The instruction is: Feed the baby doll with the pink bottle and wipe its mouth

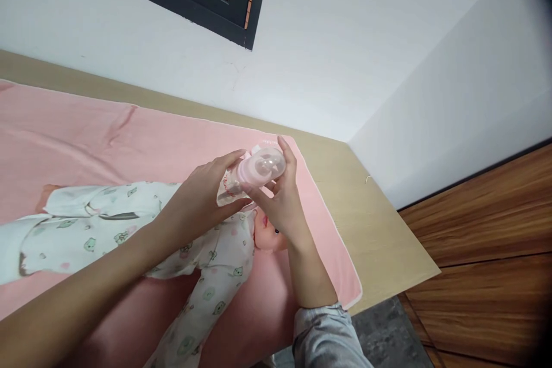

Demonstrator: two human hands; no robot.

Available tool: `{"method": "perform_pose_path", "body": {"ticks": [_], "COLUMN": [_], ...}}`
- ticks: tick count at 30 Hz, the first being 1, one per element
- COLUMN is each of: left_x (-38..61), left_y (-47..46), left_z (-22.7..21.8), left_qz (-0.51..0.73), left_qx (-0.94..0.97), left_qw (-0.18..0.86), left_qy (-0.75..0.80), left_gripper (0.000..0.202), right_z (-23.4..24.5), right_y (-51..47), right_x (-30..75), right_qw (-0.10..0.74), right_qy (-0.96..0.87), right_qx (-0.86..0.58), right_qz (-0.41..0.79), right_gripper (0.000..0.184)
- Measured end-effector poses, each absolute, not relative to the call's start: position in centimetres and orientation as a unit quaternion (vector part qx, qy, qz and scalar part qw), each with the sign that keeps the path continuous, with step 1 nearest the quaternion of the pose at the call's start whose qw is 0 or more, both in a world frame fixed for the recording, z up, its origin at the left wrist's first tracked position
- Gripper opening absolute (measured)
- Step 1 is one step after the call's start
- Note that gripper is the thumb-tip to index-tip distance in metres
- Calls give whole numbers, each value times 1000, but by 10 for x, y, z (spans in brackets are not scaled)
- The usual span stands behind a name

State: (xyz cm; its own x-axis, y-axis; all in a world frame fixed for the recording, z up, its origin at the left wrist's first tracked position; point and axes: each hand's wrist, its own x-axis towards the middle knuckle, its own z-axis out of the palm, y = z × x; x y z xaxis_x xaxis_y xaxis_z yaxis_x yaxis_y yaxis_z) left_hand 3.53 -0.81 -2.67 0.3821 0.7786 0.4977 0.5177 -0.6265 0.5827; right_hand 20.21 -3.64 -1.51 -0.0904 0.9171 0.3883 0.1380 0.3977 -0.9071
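Both hands hold a clear baby bottle (228,184) with a pink collar and a see-through cap (271,162) over its top. My left hand (204,187) is wrapped round the bottle's body. At the cap end, my right hand (282,195) has its thumb and fingers closed about the cap and collar. Below the bottle lies a baby doll (269,236) in a white printed outfit, on its back. My hands and the bottle hide much of the doll's head.
A pink blanket (172,135) covers much of the wooden table (366,224). White walls stand behind and to the right, with a dark window frame (194,11) above. Brown wood panelling (483,230) is at the right, beyond the table edge.
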Motion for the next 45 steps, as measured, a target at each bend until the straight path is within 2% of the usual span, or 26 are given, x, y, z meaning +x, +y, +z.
{"method": "perform_pose_path", "body": {"ticks": [7,11,16,20,22,28,35,40,45], "left_x": [33,29,8,-25,-44,-89,-105,-110,-118], "left_y": [-2,4,19,46,65,110,122,128,136], "left_z": [-31,-32,-23,-25,-33,-64,-75,-84,-94], "left_qz": [383,372,366,361,335,219,147,151,122], "left_qx": [803,810,792,762,746,726,720,732,731], "left_qw": [167,130,102,115,124,128,162,161,152], "left_qy": [426,435,478,526,562,639,659,644,654], "left_gripper": [65,67,55,53,55,64,67,73,61], "right_z": [-23,-20,-15,-42,-67,-131,-173,-188,-191], "right_y": [-33,-33,-16,28,51,79,81,84,84], "right_x": [195,197,232,290,317,352,356,358,356], "right_qw": [520,559,626,644,628,486,406,468,505], "right_qy": [-658,-637,-600,-557,-514,-440,-451,-454,-440], "right_qx": [-415,-407,-424,-491,-562,-740,-780,-746,-726], "right_qz": [353,342,261,183,160,151,152,140,153], "right_gripper": [93,91,85,74,69,58,63,89,86]}}
